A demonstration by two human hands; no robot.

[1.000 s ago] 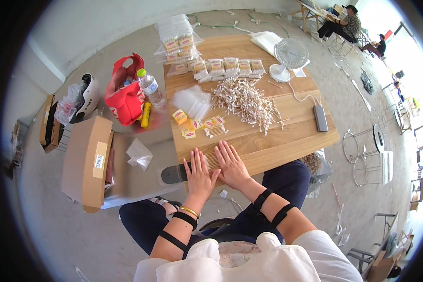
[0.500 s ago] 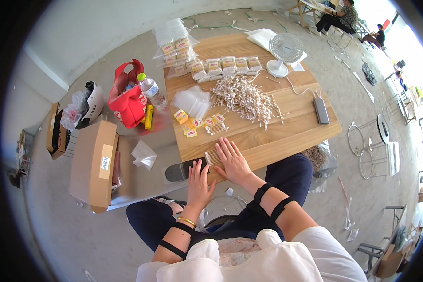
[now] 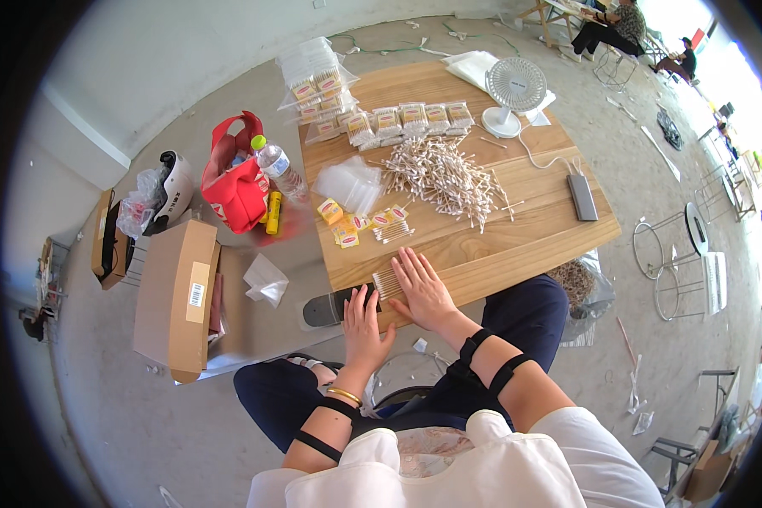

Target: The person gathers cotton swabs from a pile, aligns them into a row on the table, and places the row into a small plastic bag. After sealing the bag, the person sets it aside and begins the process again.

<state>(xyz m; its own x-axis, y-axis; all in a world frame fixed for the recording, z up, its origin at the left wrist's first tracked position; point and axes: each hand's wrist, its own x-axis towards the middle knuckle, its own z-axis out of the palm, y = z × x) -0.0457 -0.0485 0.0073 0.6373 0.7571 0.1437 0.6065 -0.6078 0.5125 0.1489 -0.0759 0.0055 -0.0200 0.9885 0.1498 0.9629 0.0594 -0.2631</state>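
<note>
A row of cotton swabs point(image 3: 386, 284) lies side by side at the near edge of the wooden table point(image 3: 483, 264). My right hand point(image 3: 428, 298) rests flat against the right side of this row, fingers stretched out. At the row's lower left, my left hand point(image 3: 366, 332) has its fingers extended over a dark flat strip point(image 3: 323, 310); they cover part of the strip. Neither hand grips anything visible. Beyond the hands are a smaller group of swabs point(image 3: 393, 230), yellow-and-red printed cards point(image 3: 345, 230) and a large loose swab heap point(image 3: 445, 179).
Clear plastic bags point(image 3: 349, 184) lie left of the heap. Packed swab bags point(image 3: 388, 124) line the far side. A small fan point(image 3: 515, 88) and grey power bank point(image 3: 582, 198) stand right. A cardboard box point(image 3: 174, 300), red bag point(image 3: 233, 199) and bottle point(image 3: 281, 169) are left.
The whole view has shifted slightly to the right in the picture. Both hands keep nearly the same places beside the swab row.
</note>
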